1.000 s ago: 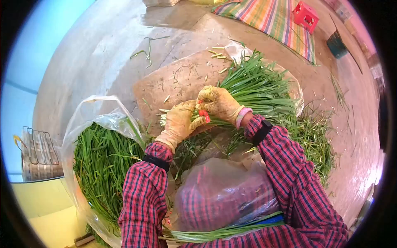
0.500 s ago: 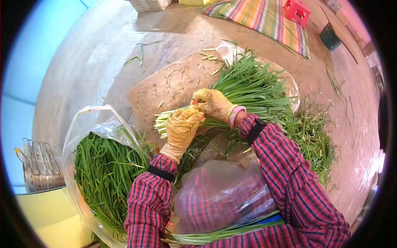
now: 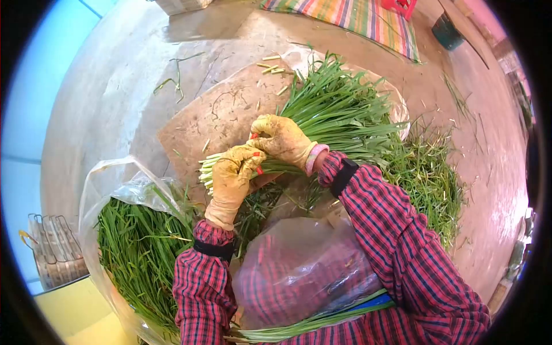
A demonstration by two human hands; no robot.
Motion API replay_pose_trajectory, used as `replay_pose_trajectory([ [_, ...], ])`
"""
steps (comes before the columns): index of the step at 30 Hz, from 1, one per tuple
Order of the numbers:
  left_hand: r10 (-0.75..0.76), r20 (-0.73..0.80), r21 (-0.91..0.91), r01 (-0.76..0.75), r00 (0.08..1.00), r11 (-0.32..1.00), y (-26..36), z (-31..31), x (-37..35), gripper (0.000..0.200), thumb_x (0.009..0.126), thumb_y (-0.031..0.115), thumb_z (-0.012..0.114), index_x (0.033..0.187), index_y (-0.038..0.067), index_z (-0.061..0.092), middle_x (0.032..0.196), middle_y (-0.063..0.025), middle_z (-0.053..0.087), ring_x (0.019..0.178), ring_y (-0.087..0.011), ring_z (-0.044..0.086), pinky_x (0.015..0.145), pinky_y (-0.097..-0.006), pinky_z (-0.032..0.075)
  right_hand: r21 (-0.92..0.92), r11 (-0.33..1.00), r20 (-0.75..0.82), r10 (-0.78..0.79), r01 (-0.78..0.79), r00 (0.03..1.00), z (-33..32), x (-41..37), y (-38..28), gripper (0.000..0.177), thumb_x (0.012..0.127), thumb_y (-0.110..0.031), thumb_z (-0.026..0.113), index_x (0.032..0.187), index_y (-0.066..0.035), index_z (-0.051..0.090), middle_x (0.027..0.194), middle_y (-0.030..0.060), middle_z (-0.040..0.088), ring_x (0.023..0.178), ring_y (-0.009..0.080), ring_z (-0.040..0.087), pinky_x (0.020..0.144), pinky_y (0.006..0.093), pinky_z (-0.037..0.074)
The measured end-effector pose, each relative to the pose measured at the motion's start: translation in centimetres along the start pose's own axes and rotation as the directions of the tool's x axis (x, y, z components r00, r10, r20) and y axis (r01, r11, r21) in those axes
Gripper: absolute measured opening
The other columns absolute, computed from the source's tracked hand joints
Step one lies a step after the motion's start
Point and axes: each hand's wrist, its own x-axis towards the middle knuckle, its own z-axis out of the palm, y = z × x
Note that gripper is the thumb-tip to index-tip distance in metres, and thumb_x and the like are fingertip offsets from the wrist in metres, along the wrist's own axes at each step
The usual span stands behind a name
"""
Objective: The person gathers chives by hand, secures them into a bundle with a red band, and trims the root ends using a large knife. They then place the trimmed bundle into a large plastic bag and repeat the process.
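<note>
A bunch of green leafy stalks [image 3: 342, 115], which look like garlic chives, lies with its pale cut ends [image 3: 208, 171] to the left and its leaves fanned to the upper right. My left hand [image 3: 230, 178], in a stained yellow glove, is over the stems close to the cut ends, fingers pinched on a red tie [image 3: 258, 170]. Right beside it, my right hand [image 3: 283, 141], also gloved, is closed with a bit of the same red showing at its fingertips. The gloves hide most of the tie and how it runs around the stems.
A clear plastic bag [image 3: 123, 167] full of long green leaves stands at left. Loose trimmings [image 3: 428, 178] lie heaped at right. Under the bunch is a brown board [image 3: 201, 118] with cut stem bits. A striped sheet [image 3: 356, 23] and a dark green container [image 3: 447, 33] are farther off.
The whole view has shifted slightly, so most of the scene sits farther left. My hands stay together at the stems, and more of the red tie shows at the left fingers.
</note>
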Motion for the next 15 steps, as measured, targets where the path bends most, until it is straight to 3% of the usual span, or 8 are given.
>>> replay_pose_trajectory([
  [4, 0.051, 0.034, 0.028, -0.052, 0.998, 0.998, -0.3, -0.5, 0.1, 0.009, 0.090, 0.003, 0.060, 0.095, -0.001, 0.067, 0.093, -0.0080, 0.067, 0.086, -0.0159, 0.061, 0.079, -0.0279, 0.049, 0.044, 0.997, 0.009, 0.070, -0.070, 0.998, -0.3, 0.0, -0.3, 0.016, 0.079, -0.022, 0.069, 0.081, -0.006, 0.065, 0.081, 0.0138, 0.062, 0.080, 0.0331, 0.061, 0.071, 0.0405, 0.048],
  [8, -0.073, 0.082, 0.115, 0.064, 0.994, 0.991, 0.4, -1.1, 0.2, 0.012, 0.094, 0.006, 0.056, 0.095, 0.000, 0.066, 0.094, -0.0058, 0.067, 0.084, -0.0130, 0.061, 0.080, -0.0265, 0.049, 0.040, 0.999, -0.040, 0.022, -0.020, 0.999, -0.3, -0.4, 0.0, 0.017, 0.078, -0.022, 0.070, 0.081, -0.006, 0.065, 0.078, 0.0145, 0.061, 0.079, 0.0343, 0.061, 0.070, 0.0414, 0.048],
  [10, -0.225, -0.020, -0.087, 0.222, 0.974, 0.971, 0.4, -0.8, -0.1, 0.010, 0.093, 0.006, 0.058, 0.094, 0.002, 0.067, 0.088, -0.0054, 0.069, 0.082, -0.0136, 0.062, 0.077, -0.0278, 0.049, 0.044, 0.999, -0.057, 0.012, -0.009, 0.998, -0.3, -1.0, -0.3, 0.015, 0.078, -0.021, 0.070, 0.079, -0.006, 0.065, 0.078, 0.0132, 0.061, 0.080, 0.0337, 0.060, 0.071, 0.0414, 0.047],
  [12, -0.149, -0.023, -0.022, 0.149, 0.989, 0.989, -0.3, -1.0, 0.3, 0.011, 0.095, 0.007, 0.055, 0.096, 0.002, 0.065, 0.088, -0.0042, 0.070, 0.082, -0.0104, 0.061, 0.077, -0.0263, 0.048, -0.051, 0.984, -0.115, -0.175, 0.170, 0.978, -0.6, -1.5, -0.5, 0.012, 0.077, -0.018, 0.069, 0.079, -0.007, 0.064, 0.078, 0.0120, 0.061, 0.081, 0.0328, 0.059, 0.072, 0.0417, 0.046],
  [14, -0.307, -0.037, -0.030, 0.306, 0.951, 0.951, -0.7, -1.2, 0.4, 0.011, 0.094, 0.006, 0.055, 0.095, 0.000, 0.064, 0.087, -0.0042, 0.069, 0.081, -0.0096, 0.060, 0.077, -0.0255, 0.048, -0.047, 0.982, -0.116, -0.188, 0.184, 0.975, -0.7, -2.0, -0.8, 0.011, 0.077, -0.018, 0.069, 0.078, -0.008, 0.063, 0.078, 0.0101, 0.061, 0.081, 0.0317, 0.058, 0.073, 0.0421, 0.045],
  [15, -0.268, -0.066, -0.043, 0.266, 0.961, 0.963, -0.5, -1.1, 0.5, 0.012, 0.094, 0.006, 0.055, 0.092, 0.000, 0.065, 0.085, -0.0032, 0.068, 0.079, -0.0089, 0.059, 0.075, -0.0254, 0.048, -0.193, 0.959, -0.082, -0.225, 0.206, 0.971, -1.0, -2.2, -1.5, 0.012, 0.077, -0.018, 0.070, 0.077, -0.009, 0.063, 0.078, 0.0078, 0.060, 0.082, 0.0296, 0.058, 0.073, 0.0410, 0.044],
])
